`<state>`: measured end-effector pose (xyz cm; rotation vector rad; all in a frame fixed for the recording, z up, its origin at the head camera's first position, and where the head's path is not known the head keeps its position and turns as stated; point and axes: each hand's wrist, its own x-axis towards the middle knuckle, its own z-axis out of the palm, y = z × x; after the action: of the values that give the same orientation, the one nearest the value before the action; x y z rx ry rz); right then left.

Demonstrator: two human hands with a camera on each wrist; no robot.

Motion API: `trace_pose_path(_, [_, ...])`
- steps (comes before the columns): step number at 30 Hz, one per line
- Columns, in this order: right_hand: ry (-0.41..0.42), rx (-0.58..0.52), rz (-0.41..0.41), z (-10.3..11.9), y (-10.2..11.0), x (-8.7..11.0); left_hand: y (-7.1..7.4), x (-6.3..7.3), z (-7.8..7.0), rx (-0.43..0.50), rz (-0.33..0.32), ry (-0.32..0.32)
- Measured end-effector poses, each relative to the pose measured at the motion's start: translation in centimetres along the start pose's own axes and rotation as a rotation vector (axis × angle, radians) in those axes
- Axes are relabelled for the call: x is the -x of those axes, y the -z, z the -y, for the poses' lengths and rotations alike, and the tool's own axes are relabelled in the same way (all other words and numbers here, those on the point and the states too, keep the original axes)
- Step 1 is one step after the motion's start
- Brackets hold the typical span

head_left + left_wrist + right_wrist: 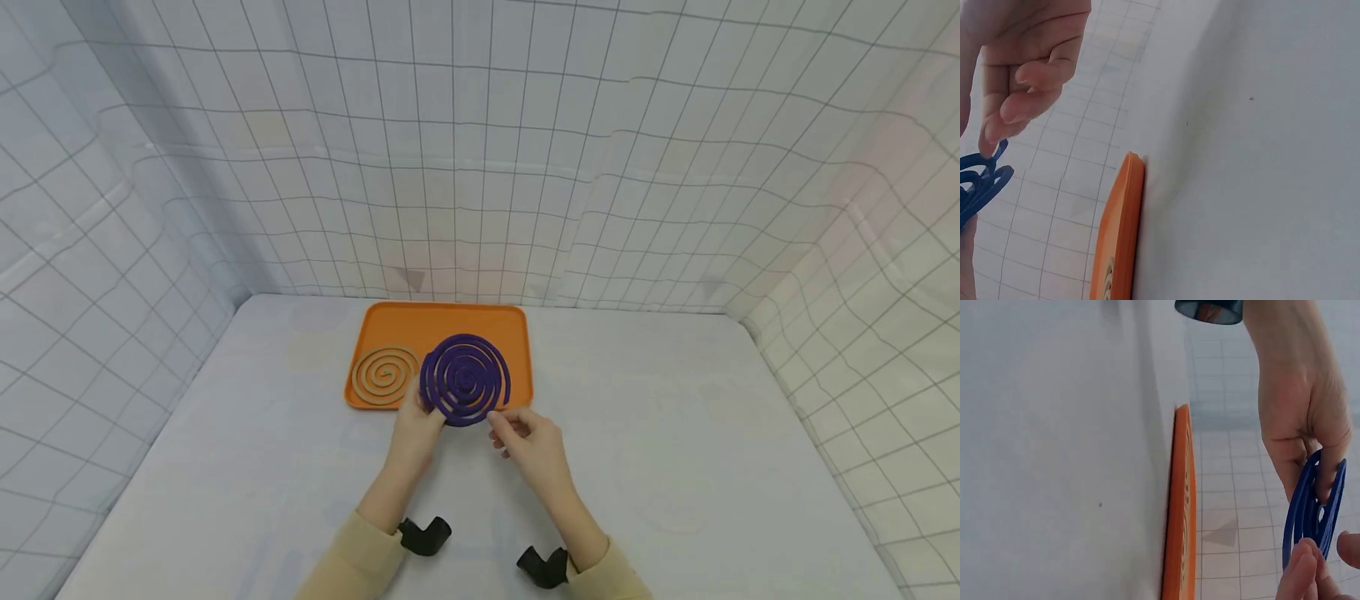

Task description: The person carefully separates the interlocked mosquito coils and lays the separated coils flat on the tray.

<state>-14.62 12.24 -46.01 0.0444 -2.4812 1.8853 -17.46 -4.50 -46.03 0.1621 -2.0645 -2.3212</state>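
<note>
A dark purple-blue mosquito coil (465, 380) is held up in front of the tray; in the right wrist view its coil layers (1314, 509) stand partly apart. My left hand (417, 427) grips its left lower edge, the fingers partly hidden behind it. My right hand (531, 440) is at the lower right edge, thumb and fingertips at the rim, other fingers curled. The left wrist view shows the right hand (1032, 69) with a fingertip touching the coil (982, 181). A tan mosquito coil (385, 375) lies flat on the orange tray (442, 317), left of the purple one.
The tray sits at the back of a white table (637, 433), near a grid-patterned white curtain (465, 167) that encloses the back and sides. Black wrist camera mounts (426, 536) are by both wrists.
</note>
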Motion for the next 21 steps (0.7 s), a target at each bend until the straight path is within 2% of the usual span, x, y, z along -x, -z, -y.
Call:
trace_pose_path(4, [-0.179, -0.133, 0.125, 0.0, -0.3, -0.3, -0.3, 0.3, 0.2, -0.012, 0.006, -0.044])
trace_pose_path(8, [-0.288, -0.258, 0.132, -0.2, -0.3, -0.5, -0.5, 0.5, 0.3, 0.005, 0.040, -0.047])
trace_pose_path(13, [-0.338, -0.432, 0.060, -0.4, 0.0, -0.9, -0.3, 0.8, 0.0, 0.047, 0.120, 0.001])
trace_pose_path(17, [-0.362, -0.543, 0.034, -0.5, 0.3, -1.2, 0.4, 0.7, 0.0, -0.001, 0.194, 0.034])
trace_pose_path(21, [-0.366, -0.630, 0.031, -0.6, 0.7, -1.3, 1.0, 0.6, 0.0, -0.030, 0.231, 0.033])
